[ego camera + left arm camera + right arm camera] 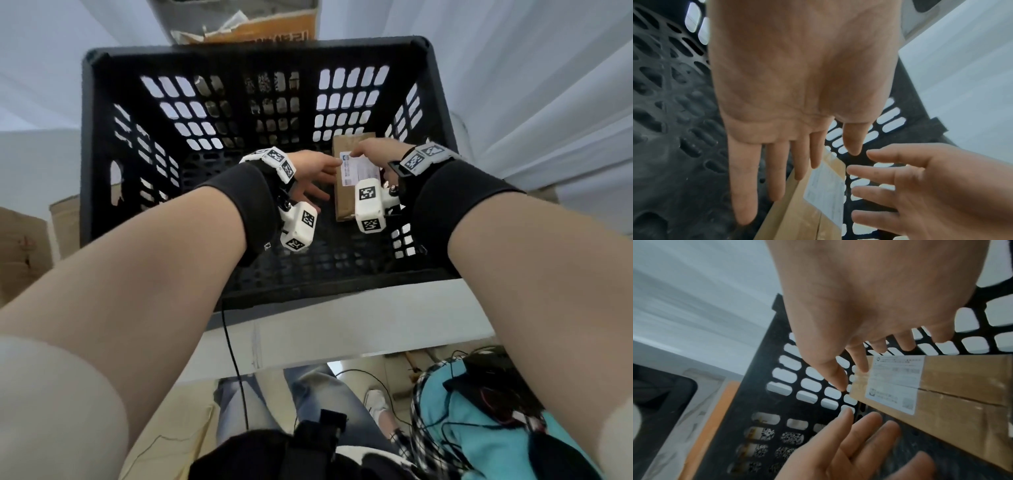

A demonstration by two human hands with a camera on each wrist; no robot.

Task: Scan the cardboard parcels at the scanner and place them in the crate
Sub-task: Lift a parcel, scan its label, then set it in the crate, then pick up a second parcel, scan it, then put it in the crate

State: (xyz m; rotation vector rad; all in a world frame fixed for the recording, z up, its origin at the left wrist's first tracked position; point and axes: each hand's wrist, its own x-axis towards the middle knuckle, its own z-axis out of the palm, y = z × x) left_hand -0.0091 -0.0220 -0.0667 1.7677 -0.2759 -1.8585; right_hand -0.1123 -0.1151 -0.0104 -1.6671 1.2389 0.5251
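A brown cardboard parcel (346,200) with a white label (358,171) lies on the floor of the black plastic crate (253,51), near its right wall. Both my hands are down inside the crate. My left hand (318,178) hovers at the parcel's left side, its fingers (777,170) straight and holding nothing. My right hand (363,152) reaches over the parcel's far end with fingers spread. In the right wrist view its index fingertip (864,368) touches the label corner on the parcel (962,386). No finger curls round the box.
The crate stands on a white table (342,329), and a black cable (236,359) hangs over the table's front edge. Cardboard boxes (20,246) sit left of the crate. A box with orange print (260,31) is behind it. White curtains hang around.
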